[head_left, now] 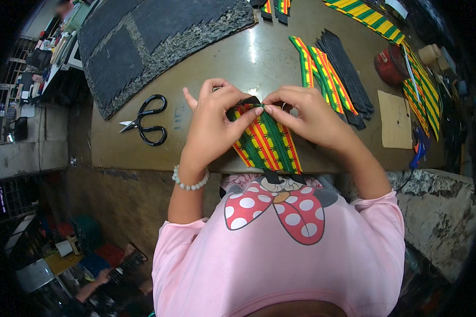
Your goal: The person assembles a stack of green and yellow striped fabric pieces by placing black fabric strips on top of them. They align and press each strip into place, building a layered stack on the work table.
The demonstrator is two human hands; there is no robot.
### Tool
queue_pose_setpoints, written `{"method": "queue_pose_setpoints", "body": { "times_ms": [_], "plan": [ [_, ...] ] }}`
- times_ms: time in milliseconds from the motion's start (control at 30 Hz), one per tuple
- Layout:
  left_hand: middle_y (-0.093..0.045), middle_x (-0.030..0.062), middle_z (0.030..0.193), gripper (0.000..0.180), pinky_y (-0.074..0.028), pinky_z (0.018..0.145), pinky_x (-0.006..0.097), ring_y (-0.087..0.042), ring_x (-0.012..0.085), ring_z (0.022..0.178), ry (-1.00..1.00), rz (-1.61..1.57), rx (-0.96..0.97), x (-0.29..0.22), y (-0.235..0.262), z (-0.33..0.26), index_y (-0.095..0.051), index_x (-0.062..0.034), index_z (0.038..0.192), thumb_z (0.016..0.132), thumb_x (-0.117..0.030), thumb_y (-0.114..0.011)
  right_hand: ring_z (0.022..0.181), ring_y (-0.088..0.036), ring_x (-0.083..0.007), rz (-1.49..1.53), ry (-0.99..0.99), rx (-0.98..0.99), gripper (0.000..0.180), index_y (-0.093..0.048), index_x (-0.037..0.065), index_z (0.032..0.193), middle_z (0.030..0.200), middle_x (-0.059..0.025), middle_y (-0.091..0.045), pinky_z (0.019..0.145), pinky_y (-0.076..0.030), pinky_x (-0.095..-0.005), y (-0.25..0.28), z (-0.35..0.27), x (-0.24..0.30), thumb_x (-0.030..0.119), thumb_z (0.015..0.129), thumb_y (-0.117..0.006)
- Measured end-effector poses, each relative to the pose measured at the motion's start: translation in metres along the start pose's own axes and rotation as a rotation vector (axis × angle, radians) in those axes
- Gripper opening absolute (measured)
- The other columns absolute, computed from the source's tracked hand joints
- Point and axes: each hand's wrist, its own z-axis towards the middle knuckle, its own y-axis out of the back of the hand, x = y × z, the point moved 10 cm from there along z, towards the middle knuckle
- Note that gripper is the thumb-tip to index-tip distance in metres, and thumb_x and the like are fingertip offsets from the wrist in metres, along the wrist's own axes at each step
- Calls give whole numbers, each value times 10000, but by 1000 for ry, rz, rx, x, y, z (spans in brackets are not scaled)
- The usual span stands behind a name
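Observation:
Both my hands meet at the upper end of a patterned fabric strip piece (264, 138), striped green, yellow and red with dark leaf shapes. My left hand (217, 113) pinches its top edge between thumb and fingers, little finger raised. Thumb and forefinger of my right hand (304, 113) pinch the same edge close beside it. A black band end (252, 100) sticks up between the fingertips. The lower end, with black tabs (272, 176), hangs by the table's front edge against my pink shirt.
Black-handled scissors (148, 120) lie left, blades partly apart. Dark sheets (169, 37) cover the back left. More patterned strips (322, 74) and black strips (346, 71) lie right, near a red pot (390, 64), cardboard (394, 119) and a blue glue gun (420, 148).

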Motion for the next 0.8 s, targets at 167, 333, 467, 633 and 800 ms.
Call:
{"method": "queue_pose_setpoints", "body": {
  "times_ms": [167, 333, 467, 633, 800],
  "plan": [
    [-670, -34, 906, 163, -36, 1037, 758, -510, 258, 1125, -60, 113, -83, -23, 4, -7, -734, -116, 872, 793, -256, -762, 843, -662, -342, -10, 63, 24, 176, -666, -31, 927, 888, -187, -673, 759, -520, -395, 8, -1, 9, 134, 864, -661],
    [-650, -48, 899, 113, -39, 1064, 724, -492, 272, 1106, -80, 85, -162, -32, 7, -11, -700, -131, 856, 749, -114, -732, 827, -640, -355, -149, 215, -31, 148, -617, -11, 884, 848, -171, -640, 750, -516, -429, 10, -5, 23, 126, 853, -664],
    [-646, -49, 905, 147, -38, 1066, 721, -489, 265, 1112, -119, 99, -209, -37, 10, -12, -699, -142, 879, 740, -108, -736, 817, -635, -344, -174, 290, -70, 146, -606, -5, 880, 842, -160, -629, 742, -516, -424, 15, -7, 29, 124, 853, -669],
    [-642, -59, 932, 162, -15, 1072, 710, -484, 259, 1120, -122, 92, -219, -41, 9, -13, -701, -161, 895, 744, -129, -752, 812, -630, -339, -186, 322, -86, 151, -596, -5, 870, 834, -156, -619, 734, -514, -418, 18, -9, 32, 123, 849, -675],
    [-640, -67, 942, 143, 11, 1080, 695, -481, 261, 1131, -137, 100, -204, -41, 6, -11, -707, -177, 898, 768, -148, -758, 752, -640, -313, -13, 184, -48, 140, -617, -7, 871, 809, -147, -634, 673, -510, -385, 21, -8, 23, 120, 855, -673]
  ]
}}
